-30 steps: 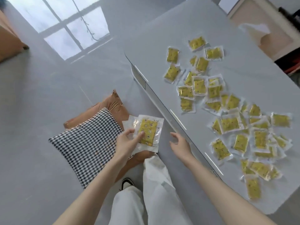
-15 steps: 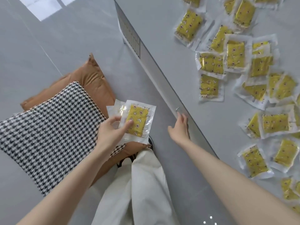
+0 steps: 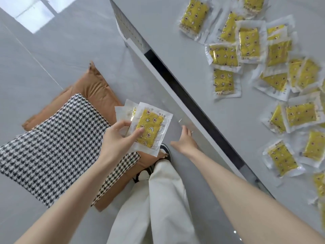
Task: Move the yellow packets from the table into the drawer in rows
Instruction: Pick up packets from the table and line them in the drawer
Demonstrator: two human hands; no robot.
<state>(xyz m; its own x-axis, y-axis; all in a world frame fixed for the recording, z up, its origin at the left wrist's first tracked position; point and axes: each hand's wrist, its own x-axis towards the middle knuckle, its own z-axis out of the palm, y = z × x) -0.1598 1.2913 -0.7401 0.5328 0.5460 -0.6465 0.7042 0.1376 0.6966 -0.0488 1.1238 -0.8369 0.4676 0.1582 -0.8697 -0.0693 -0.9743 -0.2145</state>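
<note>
My left hand [image 3: 117, 138] holds a small stack of yellow packets [image 3: 149, 129] in clear wrappers, thumb on top, over the floor left of the table. My right hand [image 3: 185, 141] reaches to the glossy grey drawer front [image 3: 158, 81] under the table edge, its fingertips hooked on it and hidden. A narrow dark gap [image 3: 190, 101] shows between the drawer front and the tabletop; the drawer's inside is not visible. Several more yellow packets [image 3: 224, 81] lie scattered and overlapping on the grey table [image 3: 175, 32] at the right.
A black-and-white houndstooth cushion [image 3: 52, 141] lies on a brown cushion [image 3: 95, 88] on the grey floor at the left. My white trouser leg [image 3: 158, 199] and a shoe [image 3: 165, 154] stand between the cushions and the drawer.
My right hand reached the drawer front and drew it out, so a dark gap now shows under the tabletop. The view moved closer and lower. My left hand still holds the stack.
</note>
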